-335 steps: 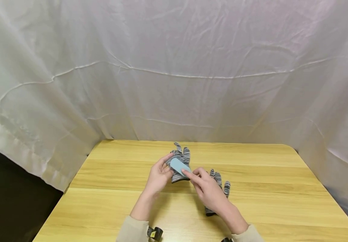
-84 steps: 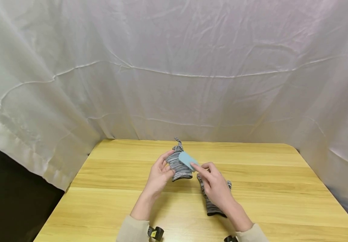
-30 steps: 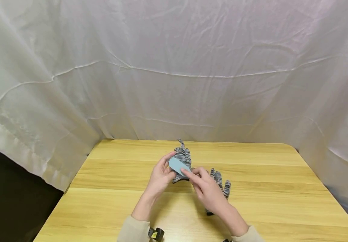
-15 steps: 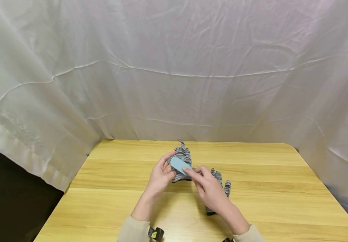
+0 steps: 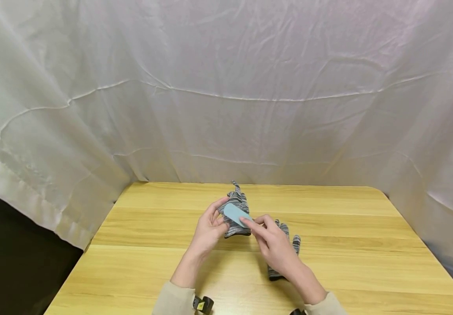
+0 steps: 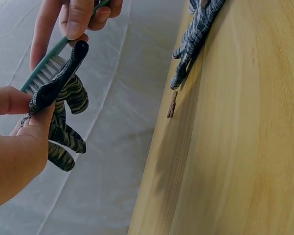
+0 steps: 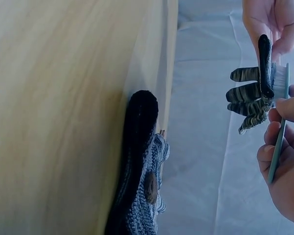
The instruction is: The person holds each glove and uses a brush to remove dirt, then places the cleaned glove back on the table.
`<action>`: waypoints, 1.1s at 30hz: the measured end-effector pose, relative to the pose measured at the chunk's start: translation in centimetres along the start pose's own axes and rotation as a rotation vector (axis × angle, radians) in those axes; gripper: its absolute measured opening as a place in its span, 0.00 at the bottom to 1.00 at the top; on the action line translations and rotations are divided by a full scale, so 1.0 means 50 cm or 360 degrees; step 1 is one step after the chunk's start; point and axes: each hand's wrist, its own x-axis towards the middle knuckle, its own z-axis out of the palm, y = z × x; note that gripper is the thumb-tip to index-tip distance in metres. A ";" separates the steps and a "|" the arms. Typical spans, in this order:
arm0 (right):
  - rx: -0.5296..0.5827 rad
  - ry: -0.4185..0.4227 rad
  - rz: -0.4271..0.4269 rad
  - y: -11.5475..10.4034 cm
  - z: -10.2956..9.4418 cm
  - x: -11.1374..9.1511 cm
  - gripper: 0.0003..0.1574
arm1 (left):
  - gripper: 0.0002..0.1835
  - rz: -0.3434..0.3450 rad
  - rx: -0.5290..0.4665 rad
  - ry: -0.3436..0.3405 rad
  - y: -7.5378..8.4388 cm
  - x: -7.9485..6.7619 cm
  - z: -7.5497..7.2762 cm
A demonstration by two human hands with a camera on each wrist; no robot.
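A person's left hand (image 5: 207, 229) pinched one side of a striped grey glove (image 5: 239, 200), raised above the tabletop (image 5: 368, 253) toward its far edge, while their right hand (image 5: 277, 246) gripped a light blue brush (image 5: 234, 213) with its bristles (image 7: 280, 78) against the glove near the dark cuff (image 7: 265, 61). A second striped glove (image 7: 137, 181) lay on the tabletop, farther from that edge, partly hidden in the head view by the right hand

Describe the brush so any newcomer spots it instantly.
Above the wooden table, the left hand holds a striped glove. Against it, the right hand holds the brush, whose plain pale-blue back sets it apart from that glove and the second striped glove.
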 end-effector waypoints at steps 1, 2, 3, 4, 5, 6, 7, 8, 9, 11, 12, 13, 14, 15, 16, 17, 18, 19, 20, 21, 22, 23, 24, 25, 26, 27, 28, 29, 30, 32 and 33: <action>-0.0003 0.0000 0.0000 0.000 0.000 -0.001 0.34 | 0.42 0.0003 -0.0003 -0.0003 0.000 0.000 0.000; -0.0005 0.0006 0.0001 0.001 0.000 -0.001 0.33 | 0.42 0.0006 -0.0010 -0.0004 0.000 -0.001 0.000; -0.0008 0.0007 0.0004 0.002 -0.001 -0.001 0.33 | 0.42 0.0008 -0.0017 -0.0004 0.000 -0.001 0.000; -0.0013 0.0015 0.0003 0.002 -0.001 -0.001 0.33 | 0.42 0.0012 -0.0021 -0.0003 0.000 -0.001 0.000; -0.0016 0.0021 0.0007 0.003 -0.001 -0.002 0.33 | 0.42 0.0018 -0.0019 -0.0001 -0.001 -0.002 0.000; -0.0026 0.0029 0.0010 0.004 -0.002 -0.002 0.33 | 0.42 0.0024 -0.0019 -0.0001 -0.001 -0.002 0.000; -0.0032 0.0035 0.0012 0.005 -0.002 -0.003 0.32 | 0.43 0.0030 -0.0017 -0.0002 -0.001 -0.002 0.000; -0.0038 0.0038 0.0012 0.006 -0.003 -0.003 0.32 | 0.43 0.0036 -0.0015 -0.0002 -0.001 -0.002 0.000; -0.0045 0.0041 0.0009 0.007 -0.003 -0.003 0.31 | 0.42 0.0040 -0.0013 -0.0004 -0.002 -0.002 0.000; -0.0055 0.0049 -0.0001 0.009 -0.004 -0.004 0.30 | 0.42 0.0047 -0.0004 -0.0008 -0.002 -0.001 -0.001; -0.0063 0.0054 -0.0009 0.010 -0.004 -0.004 0.30 | 0.42 0.0046 -0.0002 -0.0009 -0.002 -0.001 -0.001; -0.0068 0.0059 -0.0019 0.010 -0.004 -0.004 0.30 | 0.42 0.0043 0.0008 -0.0006 -0.002 -0.002 -0.001; -0.0073 0.0063 -0.0023 0.011 -0.004 -0.003 0.30 | 0.42 0.0041 0.0012 -0.0006 -0.003 -0.002 -0.002; -0.0073 0.0067 -0.0028 0.012 -0.005 -0.003 0.30 | 0.42 0.0039 0.0016 -0.0004 -0.003 -0.002 -0.002; -0.0072 0.0066 -0.0028 0.013 -0.005 -0.004 0.30 | 0.42 0.0038 0.0019 -0.0003 -0.003 -0.002 -0.002; -0.0073 0.0066 -0.0024 0.013 -0.005 -0.003 0.30 | 0.41 0.0037 0.0020 0.0000 -0.003 -0.002 -0.002; -0.0066 0.0063 -0.0016 0.014 -0.006 -0.003 0.30 | 0.41 0.0039 0.0016 -0.0002 -0.003 -0.002 -0.002; -0.0057 0.0057 -0.0009 0.014 -0.006 -0.003 0.30 | 0.41 0.0041 0.0009 -0.0006 -0.003 -0.002 -0.002; -0.0052 0.0051 0.0002 0.014 -0.006 -0.003 0.30 | 0.41 0.0043 -0.0003 -0.0008 -0.003 -0.001 -0.002; -0.0047 0.0049 0.0011 0.014 -0.007 -0.003 0.30 | 0.41 0.0045 -0.0011 -0.0012 -0.003 -0.001 -0.002; -0.0042 0.0048 0.0017 0.015 -0.008 -0.003 0.30 | 0.41 0.0049 -0.0017 -0.0014 -0.003 -0.001 -0.002; -0.0041 0.0051 0.0021 0.015 -0.008 -0.003 0.31 | 0.41 0.0051 -0.0021 -0.0015 -0.003 -0.001 -0.002; -0.0037 0.0052 0.0025 0.015 -0.009 -0.002 0.31 | 0.41 0.0053 -0.0029 -0.0020 -0.003 -0.001 -0.002; -0.0039 0.0053 0.0024 0.016 -0.009 -0.002 0.32 | 0.41 0.0055 -0.0023 -0.0018 -0.003 -0.001 -0.002; -0.0043 0.0056 0.0028 0.016 -0.010 -0.002 0.32 | 0.41 0.0056 -0.0024 -0.0016 -0.003 -0.001 -0.002; -0.0043 0.0058 0.0029 0.017 -0.011 -0.002 0.33 | 0.40 0.0058 -0.0020 -0.0016 -0.003 -0.001 -0.002; -0.0044 0.0059 0.0031 0.018 -0.011 -0.002 0.33 | 0.40 0.0059 -0.0019 -0.0016 -0.003 -0.001 -0.002; -0.0044 0.0058 0.0036 0.018 -0.011 -0.002 0.33 | 0.40 0.0058 -0.0020 -0.0014 -0.003 -0.001 -0.002; -0.0039 0.0056 0.0041 0.019 -0.011 -0.002 0.33 | 0.40 0.0058 -0.0020 -0.0014 -0.003 -0.001 -0.002; -0.0032 0.0054 0.0051 0.021 -0.011 -0.003 0.32 | 0.40 0.0055 -0.0022 -0.0008 -0.002 -0.002 -0.002; -0.0029 0.0056 0.0055 0.022 -0.010 -0.004 0.32 | 0.40 0.0053 -0.0020 -0.0005 -0.002 -0.002 -0.002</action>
